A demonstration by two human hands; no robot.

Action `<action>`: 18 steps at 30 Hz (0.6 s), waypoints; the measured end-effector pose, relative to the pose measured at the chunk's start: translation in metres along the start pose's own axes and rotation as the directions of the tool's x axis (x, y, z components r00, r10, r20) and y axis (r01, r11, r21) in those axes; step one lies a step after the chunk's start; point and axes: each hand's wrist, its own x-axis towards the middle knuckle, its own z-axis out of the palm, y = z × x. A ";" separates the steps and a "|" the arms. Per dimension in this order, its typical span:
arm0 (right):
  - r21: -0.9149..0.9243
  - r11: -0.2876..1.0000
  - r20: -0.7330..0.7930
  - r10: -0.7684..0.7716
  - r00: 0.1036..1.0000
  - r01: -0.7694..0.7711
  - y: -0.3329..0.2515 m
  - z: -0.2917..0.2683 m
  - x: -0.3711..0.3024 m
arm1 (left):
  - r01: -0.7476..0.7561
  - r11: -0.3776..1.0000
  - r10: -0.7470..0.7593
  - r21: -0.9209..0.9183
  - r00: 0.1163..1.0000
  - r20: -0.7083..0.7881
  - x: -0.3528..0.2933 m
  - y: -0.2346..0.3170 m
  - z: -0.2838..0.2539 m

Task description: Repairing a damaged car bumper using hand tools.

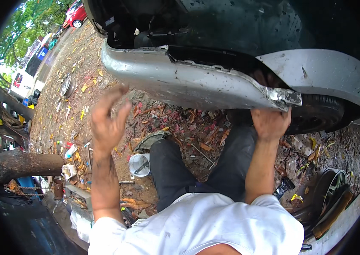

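A silver car bumper (188,83) stretches across the view in front of me, partly separated from the dark car body, with a gap along its top edge. Its right end is rough and broken near the wheel. My right hand (271,122) grips that end from below, and fingertips show dimly in the gap behind it. Raised in the air below the bumper's left part, my left hand (108,123) is open, fingers apart and holding nothing. Beside the bumper's broken end are the grey fender (322,70) and a black tyre (316,114).
Leaf-strewn dirt surrounds me. A clear plastic tub (139,165) and a curved plate-like piece (151,140) lie by my left knee, a metal rod (203,156) between my legs. A loose wheel (333,189) lies at right; a tree trunk (25,166) stands left. Parked vehicles are beyond.
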 end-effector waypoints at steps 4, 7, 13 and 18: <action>-0.256 0.945 0.174 -0.160 0.972 0.202 -0.008 -0.006 -0.021 | 0.441 0.893 -0.431 -0.088 0.895 0.113 -0.108 -0.041 0.027; -0.546 0.791 -0.098 -0.387 0.917 0.275 0.003 -0.023 -0.028 | 0.777 0.593 -0.754 -0.213 0.628 0.192 -0.180 -0.049 0.053; -0.547 0.795 -0.003 -0.315 0.949 0.262 0.015 -0.015 -0.053 | 0.692 0.694 -0.720 0.197 0.673 0.170 -0.258 -0.044 0.098; -0.527 0.809 -0.053 -0.337 0.940 0.261 0.021 -0.002 -0.060 | 0.638 0.716 -0.695 0.283 0.692 0.196 -0.303 -0.027 0.117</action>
